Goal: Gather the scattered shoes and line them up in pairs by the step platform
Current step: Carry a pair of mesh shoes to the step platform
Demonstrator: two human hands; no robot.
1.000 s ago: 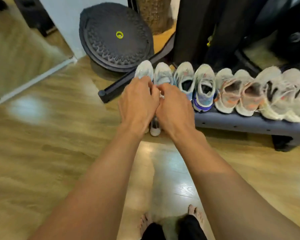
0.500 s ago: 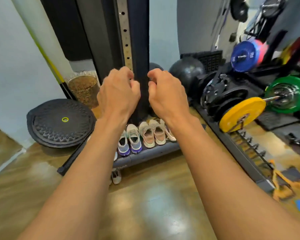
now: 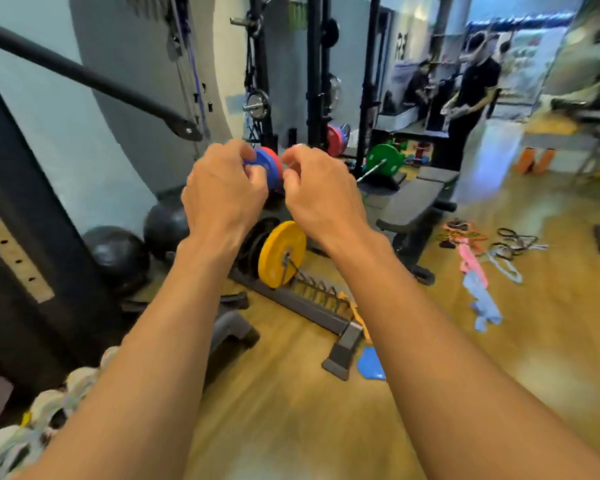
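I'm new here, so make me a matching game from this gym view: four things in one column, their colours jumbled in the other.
Things:
1. rack plate
2. barbell plate
3. ball
4. shoes

Colours:
A. black
B. green
C. yellow
D. pale, whitish

Pairs: 1-C, 2-B, 3-A, 4-D

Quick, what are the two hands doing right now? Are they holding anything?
Left hand: closed, fingers curled, nothing seen in it.
Right hand: closed, fingers curled, nothing seen in it.
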